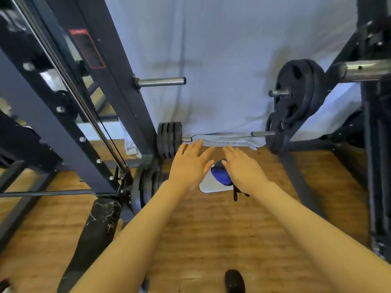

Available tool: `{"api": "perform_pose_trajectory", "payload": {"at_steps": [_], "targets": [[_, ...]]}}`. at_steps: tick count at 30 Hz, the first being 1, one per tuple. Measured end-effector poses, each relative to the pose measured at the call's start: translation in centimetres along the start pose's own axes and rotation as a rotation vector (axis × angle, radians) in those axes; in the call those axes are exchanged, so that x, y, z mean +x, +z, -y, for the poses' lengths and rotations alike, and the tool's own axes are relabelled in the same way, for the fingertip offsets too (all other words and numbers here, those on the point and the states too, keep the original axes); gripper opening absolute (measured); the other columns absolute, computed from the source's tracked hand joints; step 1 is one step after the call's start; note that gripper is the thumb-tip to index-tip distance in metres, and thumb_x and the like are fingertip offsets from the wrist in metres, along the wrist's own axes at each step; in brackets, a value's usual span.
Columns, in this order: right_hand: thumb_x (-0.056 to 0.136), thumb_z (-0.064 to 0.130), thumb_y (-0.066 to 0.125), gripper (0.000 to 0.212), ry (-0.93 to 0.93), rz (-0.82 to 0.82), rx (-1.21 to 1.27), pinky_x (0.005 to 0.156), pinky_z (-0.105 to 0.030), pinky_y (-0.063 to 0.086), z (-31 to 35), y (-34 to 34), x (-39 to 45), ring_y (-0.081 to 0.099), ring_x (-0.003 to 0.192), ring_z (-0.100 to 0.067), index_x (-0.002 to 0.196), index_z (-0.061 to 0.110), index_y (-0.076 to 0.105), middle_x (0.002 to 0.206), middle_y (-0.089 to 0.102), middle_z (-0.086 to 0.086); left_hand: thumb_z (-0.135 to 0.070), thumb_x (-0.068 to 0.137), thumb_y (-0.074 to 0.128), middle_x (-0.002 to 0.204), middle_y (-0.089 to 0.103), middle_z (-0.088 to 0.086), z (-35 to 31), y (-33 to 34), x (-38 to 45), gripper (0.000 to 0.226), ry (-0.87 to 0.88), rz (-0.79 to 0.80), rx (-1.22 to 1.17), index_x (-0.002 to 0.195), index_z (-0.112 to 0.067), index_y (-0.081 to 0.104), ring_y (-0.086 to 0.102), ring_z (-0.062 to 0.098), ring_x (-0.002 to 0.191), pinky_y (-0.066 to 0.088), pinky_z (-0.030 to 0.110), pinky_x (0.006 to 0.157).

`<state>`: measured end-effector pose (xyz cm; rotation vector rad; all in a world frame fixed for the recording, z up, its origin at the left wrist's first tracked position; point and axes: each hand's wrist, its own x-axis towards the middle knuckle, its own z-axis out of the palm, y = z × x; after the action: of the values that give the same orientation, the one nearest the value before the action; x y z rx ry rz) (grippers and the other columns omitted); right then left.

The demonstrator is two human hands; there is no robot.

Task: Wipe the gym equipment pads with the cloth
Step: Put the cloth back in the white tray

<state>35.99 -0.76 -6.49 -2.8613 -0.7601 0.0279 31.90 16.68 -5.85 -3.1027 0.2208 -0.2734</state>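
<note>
Both my arms reach forward over a wooden floor. My left hand (189, 163) is open, fingers straight and spread, holding nothing. My right hand (243, 168) is also open with straight fingers, just right of it. Between and beneath them on the floor lies a blue bundle (221, 175) on a white cloth (211, 186), with a black strap (236, 194) trailing from it; my right hand partly hides the bundle. A worn, cracked black pad (95, 229) runs along the floor at lower left.
A black rack upright (118, 85) with a steel peg (163, 81) stands at left, weight plates (169, 139) at its foot. More plates (296, 89) hang on the right frame. A pale sheet (222, 60) covers the back. A black shoe (234, 281) shows below.
</note>
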Motion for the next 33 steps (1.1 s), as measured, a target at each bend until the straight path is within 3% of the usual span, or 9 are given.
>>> {"api": "perform_pose_trajectory", "payload": {"at_steps": [6,11,14,18,33], "targets": [[0.104,0.033,0.030,0.053,-0.124,0.005,-0.186,0.114,-0.048,0.023,-5.0,0.3,10.1,0.013,0.147,-0.027,0.151,0.011,0.019,0.160,0.014,-0.008,-0.047,0.104,0.021,0.162,0.011,0.006,1.9,2.7,8.8,0.051,-0.154,0.019,0.003,0.153,-0.035,0.017,0.008,0.023,0.149,0.000,0.042,0.119],[0.080,0.028,0.077,0.069,-0.152,0.005,-0.281,0.104,-0.054,0.037,-8.2,0.9,16.7,0.040,0.136,-0.034,0.138,0.005,0.047,0.146,0.044,-0.013,-0.046,0.104,0.022,0.162,0.013,0.006,2.7,5.0,14.3,0.051,-0.205,0.054,-0.008,0.153,-0.033,0.018,0.010,0.024,0.149,0.005,0.044,0.120],[0.098,0.031,0.049,0.054,-0.203,-0.003,-0.229,0.112,-0.054,0.024,-9.0,1.6,19.6,0.027,0.142,-0.034,0.145,0.005,0.037,0.153,0.031,-0.014,-0.045,0.103,0.024,0.161,0.017,0.008,3.5,6.2,16.8,0.051,-0.207,0.058,-0.017,0.153,-0.032,0.022,0.014,0.025,0.148,0.006,0.045,0.119],[0.104,0.035,0.025,0.054,-0.187,0.074,-0.211,0.118,-0.049,0.010,-10.0,3.9,23.6,0.007,0.148,-0.026,0.152,0.011,0.017,0.161,0.009,-0.007,-0.047,0.104,0.020,0.162,0.010,0.006,5.5,8.9,20.4,0.052,-0.231,0.119,-0.034,0.154,-0.033,0.015,0.007,0.023,0.149,0.002,0.043,0.120],[0.106,0.034,0.020,0.052,0.061,0.239,-0.110,0.118,-0.044,0.006,-15.9,15.3,35.5,-0.004,0.148,-0.019,0.154,0.016,0.007,0.162,-0.001,0.001,-0.048,0.103,0.017,0.163,0.005,0.004,11.4,22.3,33.2,0.052,-0.136,0.218,-0.118,0.154,-0.036,0.011,0.003,0.021,0.150,-0.003,0.040,0.119]]}}
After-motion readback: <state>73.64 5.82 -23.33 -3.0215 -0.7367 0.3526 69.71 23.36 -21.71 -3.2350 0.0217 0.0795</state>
